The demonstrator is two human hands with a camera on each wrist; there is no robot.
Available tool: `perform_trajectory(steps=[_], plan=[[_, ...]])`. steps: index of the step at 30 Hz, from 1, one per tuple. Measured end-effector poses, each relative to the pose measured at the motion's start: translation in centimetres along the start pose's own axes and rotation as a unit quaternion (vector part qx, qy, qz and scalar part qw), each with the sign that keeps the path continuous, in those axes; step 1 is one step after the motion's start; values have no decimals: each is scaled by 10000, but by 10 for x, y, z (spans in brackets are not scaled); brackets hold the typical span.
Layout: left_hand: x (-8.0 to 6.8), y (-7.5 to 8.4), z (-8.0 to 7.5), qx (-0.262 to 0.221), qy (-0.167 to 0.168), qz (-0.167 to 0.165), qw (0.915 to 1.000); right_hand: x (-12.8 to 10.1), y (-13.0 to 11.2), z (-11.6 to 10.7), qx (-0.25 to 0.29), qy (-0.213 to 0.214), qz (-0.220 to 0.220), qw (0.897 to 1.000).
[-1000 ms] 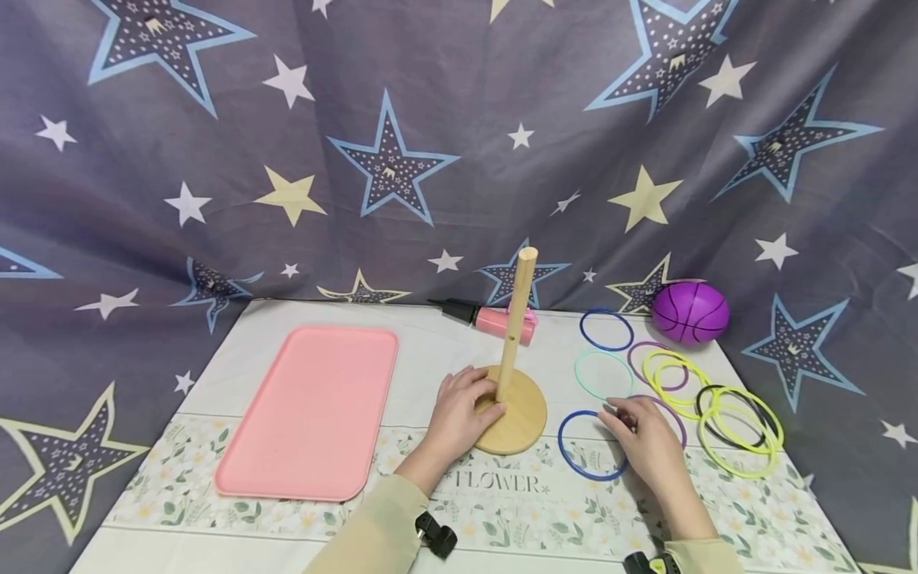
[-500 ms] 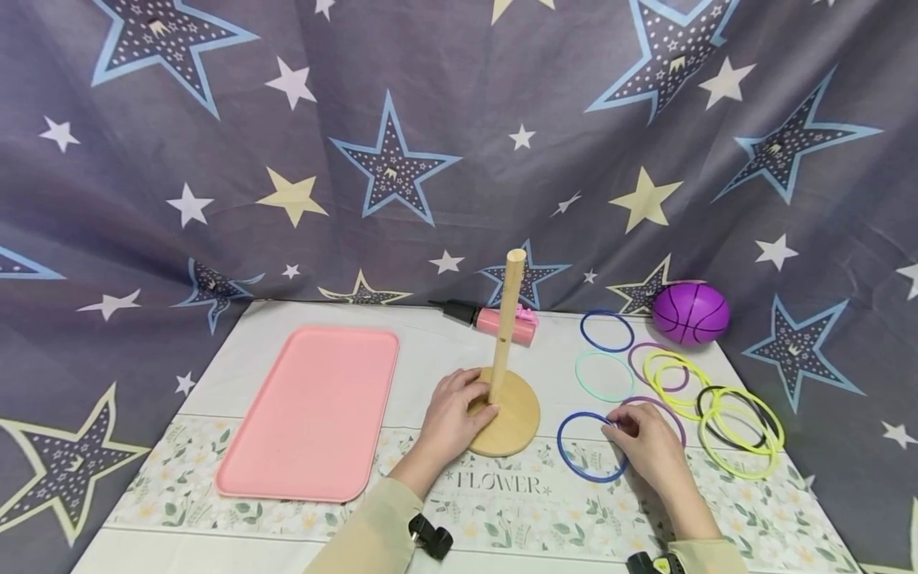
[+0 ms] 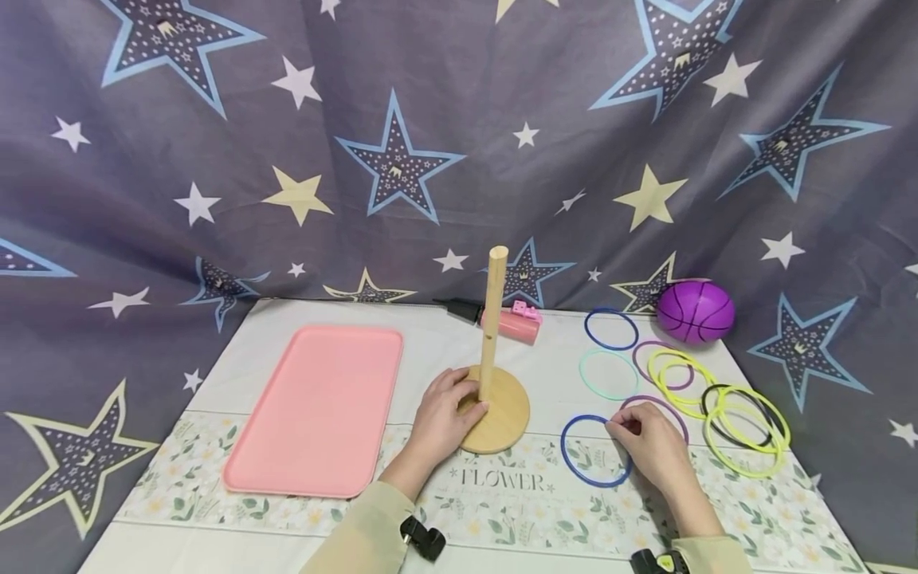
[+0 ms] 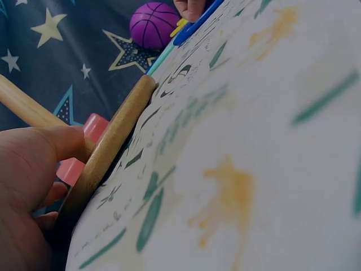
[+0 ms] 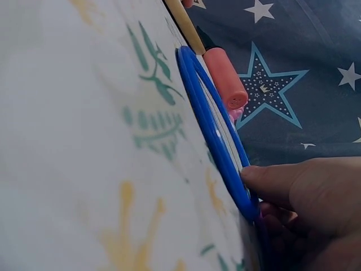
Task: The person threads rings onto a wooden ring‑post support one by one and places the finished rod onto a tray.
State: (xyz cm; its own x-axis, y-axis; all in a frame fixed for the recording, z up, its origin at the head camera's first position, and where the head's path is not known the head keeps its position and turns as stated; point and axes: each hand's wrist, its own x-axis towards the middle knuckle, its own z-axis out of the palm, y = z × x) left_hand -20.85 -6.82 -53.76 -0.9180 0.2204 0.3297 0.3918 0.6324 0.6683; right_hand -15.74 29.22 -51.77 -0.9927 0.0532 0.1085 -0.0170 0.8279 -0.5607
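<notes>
My left hand [image 3: 441,414] grips the round base of a wooden ring-toss stand [image 3: 508,418], with its thumb on top near the foot of the upright peg. In the left wrist view, fingers of that hand curl at the rim of the base [image 4: 115,138]. On the right, my right hand [image 3: 654,442] pinches the right edge of a blue ring [image 3: 566,454] at the floral strip. The right wrist view has the thumb [image 5: 271,179] against this blue ring [image 5: 211,127], while the other fingers are partly hidden behind it.
A pink tray [image 3: 315,410] lies at left. Behind the peg is a pink-and-black hand pump [image 3: 518,327]. Farther right are a second blue ring [image 3: 590,320], a mint ring [image 3: 583,381], several purple, yellow and black rings [image 3: 746,476], and a purple ball [image 3: 696,311] by the curtain.
The wooden stand has slid left with my left hand, and its peg leans less. My right hand has closed its fingertips on the blue ring's edge, which stays about in place.
</notes>
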Motion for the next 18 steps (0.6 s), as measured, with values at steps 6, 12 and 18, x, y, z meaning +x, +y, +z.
perform_trajectory(steps=[6,12,18], plan=[[-6,1,-6,-131,-112,-382,9991,0,0,-3,200,-126,147,9996],[-15,-1,-12,-78,-45,-773,9970,0,-1,-6,402,-177,289,9986],[-18,-3,-14,489,149,-673,9964,0,-5,-10,613,-280,400,9969]])
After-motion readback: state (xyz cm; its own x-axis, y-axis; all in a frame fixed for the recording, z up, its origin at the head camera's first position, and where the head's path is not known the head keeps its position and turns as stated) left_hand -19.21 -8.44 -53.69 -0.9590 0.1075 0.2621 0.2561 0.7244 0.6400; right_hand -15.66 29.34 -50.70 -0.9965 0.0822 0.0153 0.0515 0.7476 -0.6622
